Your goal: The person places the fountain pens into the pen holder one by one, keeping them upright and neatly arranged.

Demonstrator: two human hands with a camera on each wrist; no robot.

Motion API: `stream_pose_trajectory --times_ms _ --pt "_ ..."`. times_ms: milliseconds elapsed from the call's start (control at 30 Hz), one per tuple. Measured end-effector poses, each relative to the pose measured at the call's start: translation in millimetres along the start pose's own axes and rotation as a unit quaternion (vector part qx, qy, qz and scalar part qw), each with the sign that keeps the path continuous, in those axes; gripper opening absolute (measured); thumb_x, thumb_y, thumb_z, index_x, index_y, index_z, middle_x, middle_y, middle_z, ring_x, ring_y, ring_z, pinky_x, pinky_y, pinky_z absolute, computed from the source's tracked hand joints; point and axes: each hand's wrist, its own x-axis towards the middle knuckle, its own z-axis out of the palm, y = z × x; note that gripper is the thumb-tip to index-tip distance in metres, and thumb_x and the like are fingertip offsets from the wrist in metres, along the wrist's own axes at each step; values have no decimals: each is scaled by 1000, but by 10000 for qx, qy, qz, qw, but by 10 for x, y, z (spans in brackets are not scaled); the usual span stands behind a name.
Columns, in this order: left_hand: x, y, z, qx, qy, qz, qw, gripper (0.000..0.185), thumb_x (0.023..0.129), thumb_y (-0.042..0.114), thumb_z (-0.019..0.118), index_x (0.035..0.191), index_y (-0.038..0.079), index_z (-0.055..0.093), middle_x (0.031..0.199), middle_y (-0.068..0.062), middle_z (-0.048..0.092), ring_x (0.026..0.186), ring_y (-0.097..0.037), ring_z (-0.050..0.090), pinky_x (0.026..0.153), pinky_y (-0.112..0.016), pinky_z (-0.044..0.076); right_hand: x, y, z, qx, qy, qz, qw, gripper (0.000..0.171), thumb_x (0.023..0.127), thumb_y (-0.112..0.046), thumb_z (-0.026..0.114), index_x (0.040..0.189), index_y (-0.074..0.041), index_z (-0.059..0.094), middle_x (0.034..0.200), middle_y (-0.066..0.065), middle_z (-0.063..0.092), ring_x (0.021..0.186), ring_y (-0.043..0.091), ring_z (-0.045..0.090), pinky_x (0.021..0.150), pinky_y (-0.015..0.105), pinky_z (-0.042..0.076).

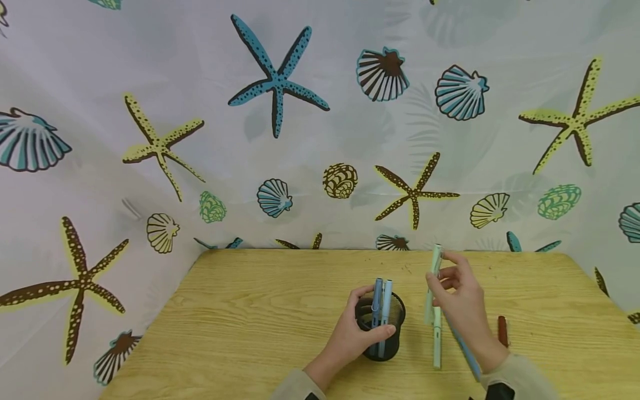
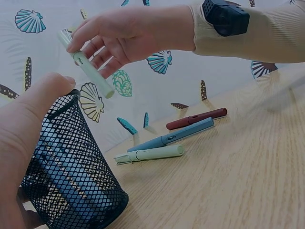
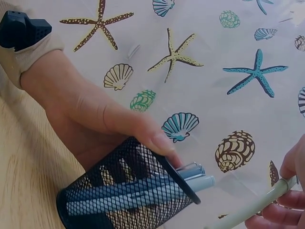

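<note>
1. Head view: left hand wraps the mesh cup near the tabletop's front edge, two blue pens standing inside; right hand pinches a green pen upright just beside it
2. Left wrist: green pen held in fingertips above the cup; three pens lie on the tabletop
3. Right wrist: thumb over the cup's rim, fingers curled round it

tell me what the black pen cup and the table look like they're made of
Pen cup: looks like black wire mesh, probably metal with a matte coating; the diamond grid is see-through, so the blue pens inside show. The left hand grips it.
Table: pale wood grain with streaks, smooth and low-sheen; it could be laminate or veneer rather than solid wood.
</note>
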Motion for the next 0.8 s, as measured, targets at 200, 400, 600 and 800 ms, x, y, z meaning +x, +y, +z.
stream_pose_trajectory --times_ms 200,400,600,800 --pt "3 0 -9 21 14 25 10000 69 81 30 72 136 40 31 128 -2 42 111 -21 46 83 -42 45 17 -47 96 125 -19 -133 9998 41 90 -12 63 127 -10 46 86 11 55 65 13 56 51 31 52" --pt "-8 9 -11 24 14 1 10000 69 82 30 72 136 40 31 128 -2 42 111 -21 47 83 -42 45 17 -76 157 305 -77 -27 9995 41 91 -15 61 128 -12 45 90 12 56 69 15 56 54 33 53" --pt "-16 36 -5 -16 16 14 10000 69 81 29 72 136 39 31 127 -2 43 111 -21 47 84 -41 44 -6 -163 173 398 -45 -26 9992 43 91 -14 61 130 -11 43 93 12 55 72 19 57 55 27 52" --pt "-20 54 -4 -32 21 -8 10000 69 81 29 72 136 39 31 127 -2 43 111 -20 47 84 -41 45 4 -134 221 591 85 -220 9980 44 91 -13 61 131 -9 42 93 12 56 71 17 57 55 34 53"
